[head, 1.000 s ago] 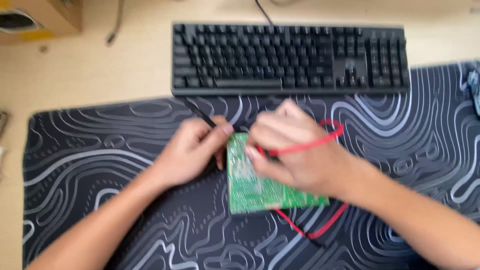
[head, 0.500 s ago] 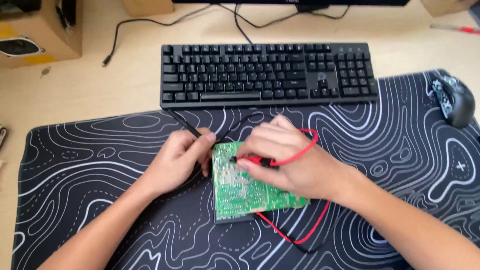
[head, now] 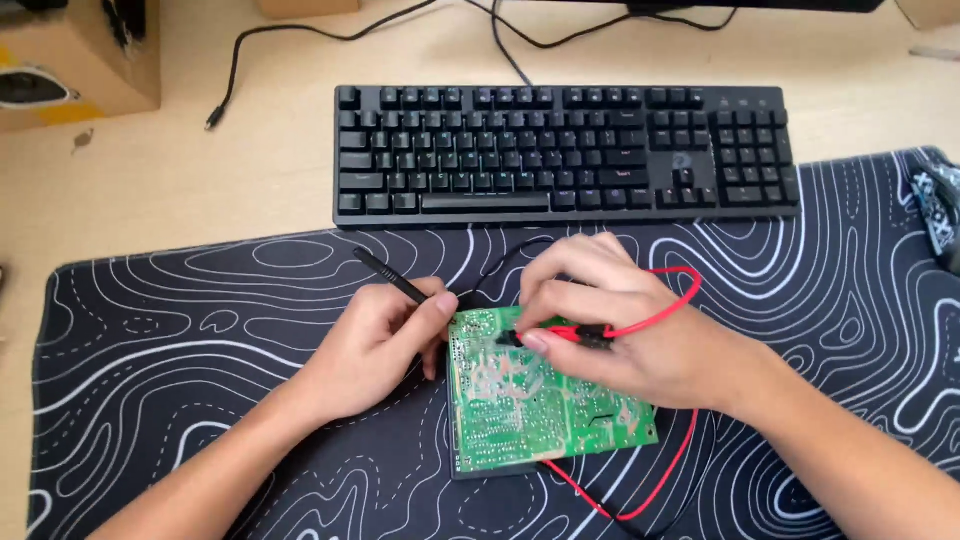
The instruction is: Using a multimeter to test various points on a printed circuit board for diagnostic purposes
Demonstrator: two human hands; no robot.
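A green circuit board [head: 545, 400] lies solder side up on a black desk mat [head: 200, 330] with white contour lines, near the middle of the scene and a little toward the near edge. The left hand [head: 375, 345] rests on the mat at the board's left edge, fingers curled around a black probe [head: 392, 280]; its thumb and forefinger pinch the probe low down, and the shaft slants up and away to the far left. The tip end sits at the board's far left corner, hidden by the fingers, so contact cannot be told. The right hand [head: 630, 335] lies over the far right part of the board, fingers pressed together and pinching a red probe [head: 560, 335] that points left, its tip down on the board's upper middle. A red lead [head: 660, 470] loops from that probe around the far side of the hand, and more red lead runs out under the board's near right corner toward the near edge. A black lead [head: 500, 265] curves away between the two hands.

Beyond the mat, on the pale wooden desk [head: 250, 170], stands a black keyboard [head: 565, 150]. A cardboard box [head: 75, 60] sits at the far left corner, and a mouse [head: 940, 205] shows at the right edge of the mat
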